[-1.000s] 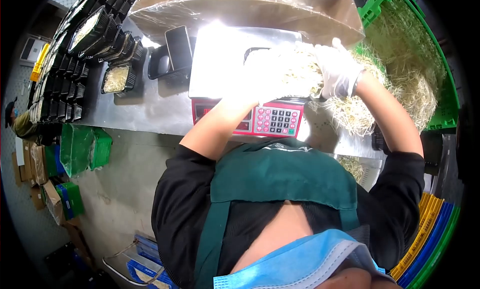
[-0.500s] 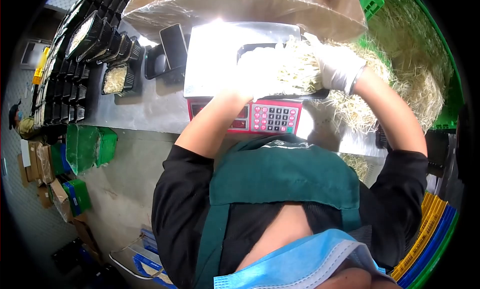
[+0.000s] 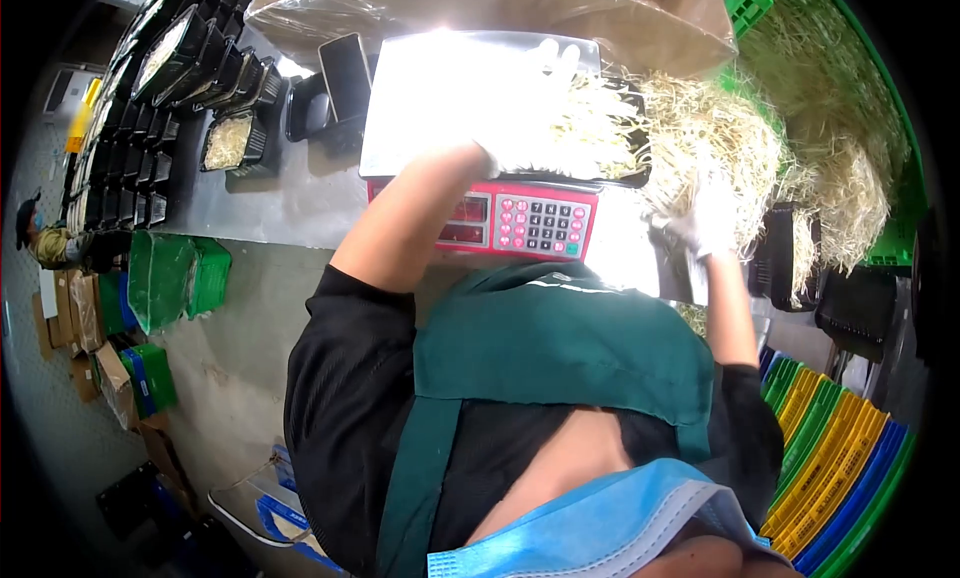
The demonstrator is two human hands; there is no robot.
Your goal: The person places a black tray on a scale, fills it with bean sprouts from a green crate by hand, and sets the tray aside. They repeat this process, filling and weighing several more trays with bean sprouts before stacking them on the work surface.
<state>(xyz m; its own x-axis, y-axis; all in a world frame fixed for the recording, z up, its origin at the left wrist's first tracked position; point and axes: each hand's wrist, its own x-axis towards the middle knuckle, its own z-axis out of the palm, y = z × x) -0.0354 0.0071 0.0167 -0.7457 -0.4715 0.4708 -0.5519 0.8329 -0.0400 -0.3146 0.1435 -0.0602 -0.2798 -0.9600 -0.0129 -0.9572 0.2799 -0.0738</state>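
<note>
My left hand (image 3: 535, 103), in a white glove washed out by glare, lies over the black plastic tray (image 3: 625, 180) with two fingertips stretched out towards its far side. Pale bean sprouts (image 3: 600, 128) fill the tray's right part. The tray rests on the steel plate of a red-framed weighing scale (image 3: 590, 218). My right hand (image 3: 708, 218), also gloved, is at the near edge of the loose sprout heap (image 3: 715, 128), right of the scale. Its thumb points left, apart from the other fingers, which touch the sprouts and look partly blurred.
Black trays (image 3: 215, 78) are stacked at the left, near a filled tray (image 3: 230, 143). A phone (image 3: 346, 78) leans beside the scale. A plastic-wrapped box (image 3: 480, 18) stands behind. A green crate (image 3: 895, 158) of sprouts is at right, coloured crates (image 3: 830, 448) below. Another person (image 3: 50, 246) is far left.
My right hand has left the sprouts in the tray and moved right and towards my body, to the heap. My left hand stays over the tray, its fingertips now reaching further back.
</note>
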